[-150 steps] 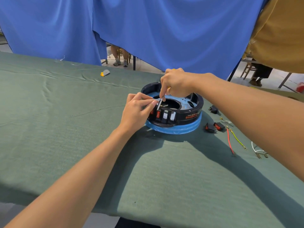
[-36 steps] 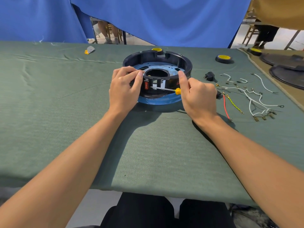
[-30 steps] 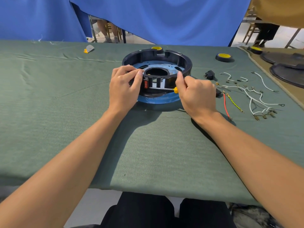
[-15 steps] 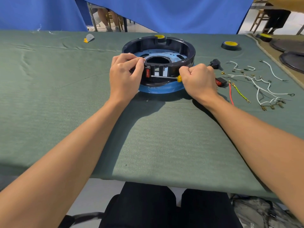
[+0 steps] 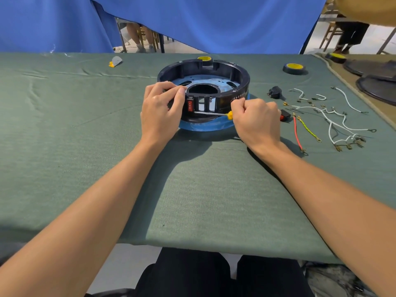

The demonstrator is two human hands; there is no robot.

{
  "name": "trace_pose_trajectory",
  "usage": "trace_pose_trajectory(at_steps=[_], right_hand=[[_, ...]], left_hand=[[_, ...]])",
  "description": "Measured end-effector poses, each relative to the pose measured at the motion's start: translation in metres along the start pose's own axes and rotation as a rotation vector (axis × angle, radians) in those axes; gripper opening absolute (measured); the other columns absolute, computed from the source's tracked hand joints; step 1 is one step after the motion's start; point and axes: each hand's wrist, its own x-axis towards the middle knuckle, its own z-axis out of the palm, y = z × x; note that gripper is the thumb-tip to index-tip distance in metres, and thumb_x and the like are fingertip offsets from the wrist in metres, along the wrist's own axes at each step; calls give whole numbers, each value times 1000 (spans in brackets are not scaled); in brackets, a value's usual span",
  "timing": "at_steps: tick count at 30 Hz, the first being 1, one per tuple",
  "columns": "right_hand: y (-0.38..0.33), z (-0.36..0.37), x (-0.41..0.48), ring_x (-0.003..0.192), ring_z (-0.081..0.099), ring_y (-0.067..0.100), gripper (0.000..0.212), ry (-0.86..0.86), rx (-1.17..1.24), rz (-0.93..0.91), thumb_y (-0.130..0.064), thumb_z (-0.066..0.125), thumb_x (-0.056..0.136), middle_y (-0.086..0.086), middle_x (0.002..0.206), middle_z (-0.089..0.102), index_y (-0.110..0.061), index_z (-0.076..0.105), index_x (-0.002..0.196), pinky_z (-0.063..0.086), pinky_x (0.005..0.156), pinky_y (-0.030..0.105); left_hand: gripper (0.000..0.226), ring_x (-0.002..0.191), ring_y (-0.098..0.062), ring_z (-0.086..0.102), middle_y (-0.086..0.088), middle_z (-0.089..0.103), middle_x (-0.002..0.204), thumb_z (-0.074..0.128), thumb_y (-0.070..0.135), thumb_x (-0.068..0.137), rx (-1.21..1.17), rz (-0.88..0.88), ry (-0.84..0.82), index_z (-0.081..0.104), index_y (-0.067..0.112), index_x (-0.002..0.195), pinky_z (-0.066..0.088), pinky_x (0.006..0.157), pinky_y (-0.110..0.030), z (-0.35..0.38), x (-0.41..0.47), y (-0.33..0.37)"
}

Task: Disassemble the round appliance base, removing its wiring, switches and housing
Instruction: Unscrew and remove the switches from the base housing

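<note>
Since a second ago the right hand (image 5: 257, 120) has closed into a fist round the yellow handle of the screwdriver (image 5: 211, 113). Its shaft lies across the front of the round base (image 5: 233, 69), tip at the red switch (image 5: 189, 105). The left hand (image 5: 159, 112) grips the base's rim beside that switch. The base sits at upper centre on the green surface (image 5: 85, 146), with loose wires (image 5: 334, 125) to its right.
</note>
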Motion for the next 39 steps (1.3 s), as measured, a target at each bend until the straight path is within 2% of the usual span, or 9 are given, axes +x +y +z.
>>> trace_pose_trajectory(at_steps=[7,11,14,17,25,30,32,35,39], right_hand=[[-3,1,0,49,40,24,47,10,-12,-14,-22,40,98,1,46,37,-10,49,53,28,57,32],[-1,2,2,44,33,22,48,9,-44,-44,-20,41,97,-3,42,29,-12,43,50,25,53,28],[5,5,11,41,32,8,53,-79,52,35,-22,44,95,-7,40,32,-16,39,43,25,47,27],[8,8,19,40,34,10,53,-154,116,107,-25,46,93,-8,38,32,-18,40,41,30,47,25],[8,8,29,45,35,13,49,-268,127,232,-31,47,90,-4,42,34,-15,40,44,24,46,28],[1,12,29,51,36,9,47,-165,90,345,-31,44,93,-2,48,39,-15,40,49,21,45,28],[0,16,27,49,33,8,49,-106,66,308,-28,42,94,-3,46,37,-15,39,47,20,45,27],[4,17,26,44,33,9,52,-27,42,142,-26,39,97,-5,42,34,-13,43,47,21,46,27],[10,19,30,43,35,16,52,-34,28,-20,-25,36,99,-1,44,38,-10,51,51,23,54,29]], left_hand=[[33,110,-10,44,5,65,110,47,34,98,0,3,-9,75,21,109,26,85,-2,0,-1,0],[31,112,-16,47,3,65,111,48,30,99,12,10,-13,74,19,111,30,90,-13,0,0,2],[30,111,-15,46,2,65,111,49,30,99,13,1,-15,74,19,111,29,89,-11,-1,-1,3],[31,110,-14,46,2,65,111,49,30,99,15,0,-14,75,18,111,25,86,-4,-1,-1,4],[29,107,-12,45,2,66,109,50,29,99,11,-6,1,75,17,108,25,85,-3,-2,-1,7],[28,108,-12,47,2,67,108,52,29,98,-9,-31,11,77,17,105,32,89,-14,-2,0,7],[29,109,-13,48,2,67,109,51,29,98,-9,-33,8,76,17,105,32,90,-15,-3,0,7],[28,110,-14,48,2,67,109,51,28,98,-8,-33,4,76,18,106,31,89,-13,-3,0,8],[27,105,-10,46,3,67,105,52,27,97,-30,-33,12,77,17,103,28,85,-4,-3,-1,7]])
